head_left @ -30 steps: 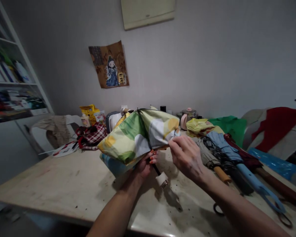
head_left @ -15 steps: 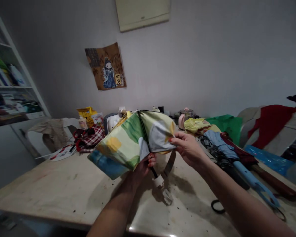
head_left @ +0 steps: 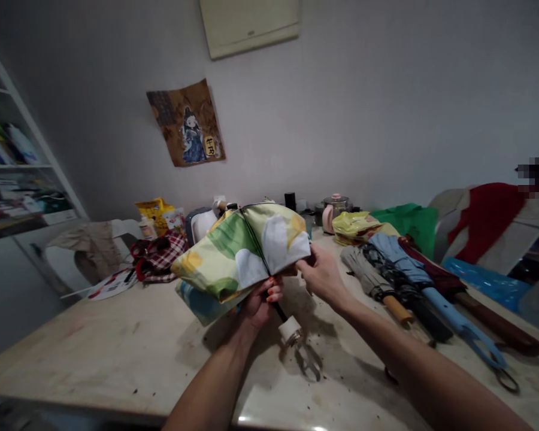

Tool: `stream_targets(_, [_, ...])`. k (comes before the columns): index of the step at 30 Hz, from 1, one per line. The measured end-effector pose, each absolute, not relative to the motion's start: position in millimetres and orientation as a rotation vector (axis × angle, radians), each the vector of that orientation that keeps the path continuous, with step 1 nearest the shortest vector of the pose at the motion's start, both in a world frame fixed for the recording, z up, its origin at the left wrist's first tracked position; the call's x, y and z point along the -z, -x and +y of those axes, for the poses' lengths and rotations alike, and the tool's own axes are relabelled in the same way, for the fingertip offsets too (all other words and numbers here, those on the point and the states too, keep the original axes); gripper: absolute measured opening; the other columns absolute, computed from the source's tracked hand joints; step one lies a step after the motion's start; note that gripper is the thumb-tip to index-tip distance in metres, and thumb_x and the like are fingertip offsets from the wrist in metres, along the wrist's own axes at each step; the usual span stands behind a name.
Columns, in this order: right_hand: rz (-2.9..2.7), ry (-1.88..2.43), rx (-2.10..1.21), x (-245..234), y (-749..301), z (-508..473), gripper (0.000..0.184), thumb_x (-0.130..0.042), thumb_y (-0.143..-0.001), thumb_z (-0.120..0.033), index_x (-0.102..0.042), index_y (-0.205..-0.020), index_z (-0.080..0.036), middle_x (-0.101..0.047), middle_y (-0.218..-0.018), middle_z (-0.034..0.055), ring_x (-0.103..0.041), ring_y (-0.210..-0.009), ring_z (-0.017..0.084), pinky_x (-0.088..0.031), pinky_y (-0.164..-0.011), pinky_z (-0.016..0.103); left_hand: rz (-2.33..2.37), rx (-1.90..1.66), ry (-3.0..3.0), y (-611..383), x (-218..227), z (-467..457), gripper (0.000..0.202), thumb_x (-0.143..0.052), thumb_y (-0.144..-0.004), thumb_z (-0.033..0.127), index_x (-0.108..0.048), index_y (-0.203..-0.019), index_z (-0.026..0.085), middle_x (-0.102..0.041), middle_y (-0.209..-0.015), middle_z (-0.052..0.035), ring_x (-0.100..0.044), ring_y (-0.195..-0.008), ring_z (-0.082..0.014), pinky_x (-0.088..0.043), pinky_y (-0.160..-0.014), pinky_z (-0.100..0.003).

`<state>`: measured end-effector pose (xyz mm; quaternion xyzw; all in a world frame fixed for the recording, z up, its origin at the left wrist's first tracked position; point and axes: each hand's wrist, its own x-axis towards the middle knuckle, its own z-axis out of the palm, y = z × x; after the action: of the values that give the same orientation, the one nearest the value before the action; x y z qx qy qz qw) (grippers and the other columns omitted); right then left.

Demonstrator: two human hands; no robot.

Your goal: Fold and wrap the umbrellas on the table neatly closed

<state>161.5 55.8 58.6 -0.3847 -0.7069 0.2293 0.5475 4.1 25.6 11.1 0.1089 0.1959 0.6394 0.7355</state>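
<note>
Your left fingers (head_left: 275, 291) and right fingers (head_left: 303, 267) grip an umbrella (head_left: 224, 254).
The left wraps its shaft (head_left: 280, 312), the right pinches its three o'clock edge; it's loosely gathered above the desk (head_left: 130, 341), folded umbrellas (head_left: 399, 257) lying toward three o'clock.

Patterned umbrella (head_left: 227, 257) in left fingers (head_left: 275, 291), right fingers (head_left: 307, 267) at its canopy edge (head_left: 299, 254), furled umbrellas (head_left: 396, 255) alongside on the table (head_left: 94, 341).

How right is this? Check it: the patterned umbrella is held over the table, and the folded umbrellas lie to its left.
Wrong side: the patterned umbrella is held over the table, but the folded umbrellas lie to its right, as the head view shows.
</note>
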Motion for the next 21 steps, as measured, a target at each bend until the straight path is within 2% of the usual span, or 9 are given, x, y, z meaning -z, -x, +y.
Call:
stream_targets(3, [-1.493, 0.855, -0.345, -60.6, -165.8, 63.3, 0.013, -0.047, -0.074, -0.028, -0.051, -0.067, -0.019, -0.051, -0.058, -0.0013, -0.044, -0.054, 0.012, -0.035, -0.054, 0.024, 0.404, -1.375, -0.254, -7.2, -9.0, 25.2, 0.028, -0.023, -0.095, 0.005, -0.041, -0.076, 0.014, -0.034, -0.065, 0.0036, -0.033, -0.042, -0.0004, -0.026, -0.035, -0.006])
stream_targets(6, [-1.438, 0.799, -0.224, -66.6, -176.9, 65.2, 0.015, -0.048, -0.081, -0.031, -0.052, -0.073, -0.019, -0.051, -0.061, -0.0020, -0.045, -0.055, 0.012, -0.037, -0.057, 0.024, 0.354, -1.355, -0.240, -8.2, -7.9, 23.0, 0.027, -0.024, -0.095, 0.006, -0.040, -0.075, 0.014, -0.030, -0.063, 0.0051, -0.034, -0.041, -0.0003, -0.026, -0.035, -0.006])
stream_targets(11, [-1.470, 0.827, -0.245, -54.7, -173.2, 60.9, 0.032, -0.042, -0.091, -0.044, -0.052, -0.073, -0.019, -0.049, -0.058, -0.0021, -0.044, -0.054, 0.012, -0.036, -0.055, 0.025, 0.239, -1.415, -0.200, 0.5, -14.4, 18.0, 0.026, -0.023, -0.096, 0.007, -0.039, -0.077, 0.015, -0.032, -0.064, 0.0049, -0.034, -0.040, 0.0006, -0.028, -0.036, -0.005])
stream_targets(14, [-1.705, 0.903, -0.448, -38.9, -158.4, 62.1, 0.027, -0.053, -0.085, -0.045, -0.056, -0.082, -0.018, -0.056, -0.060, -0.0014, -0.049, -0.053, 0.013, -0.037, -0.054, 0.025, 0.221, -1.475, -0.215, 7.7, -18.6, 18.3, 0.022, -0.027, -0.094, 0.006, -0.039, -0.079, 0.015, -0.031, -0.066, 0.0051, -0.033, -0.040, 0.0010, -0.027, -0.036, -0.004])
stream_targets(17, [-1.778, 0.963, -0.612, -26.5, -145.7, 67.8, 0.032, -0.063, -0.076, -0.042, -0.057, -0.095, -0.017, -0.064, -0.069, 0.0010, -0.055, -0.057, 0.014, -0.040, -0.055, 0.025, 0.306, -1.471, -0.242, 6.8, -17.2, 20.1, 0.020, -0.030, -0.090, 0.001, -0.039, -0.079, 0.015, -0.031, -0.067, 0.0045, -0.031, -0.042, 0.0010, -0.024, -0.036, -0.004])
stream_targets(21, [-1.658, 0.898, -0.683, -17.4, -141.4, 73.6, 0.019, -0.054, -0.077, -0.037, -0.054, -0.081, -0.019, -0.064, -0.067, 0.0032, -0.056, -0.058, 0.016, -0.040, -0.055, 0.026, 0.371, -1.391, -0.308, -4.8, -8.7, 21.5, 0.020, -0.035, -0.083, -0.003, -0.038, -0.076, 0.015, -0.032, -0.068, 0.0036, -0.031, -0.044, 0.0001, -0.021, -0.036, -0.004])
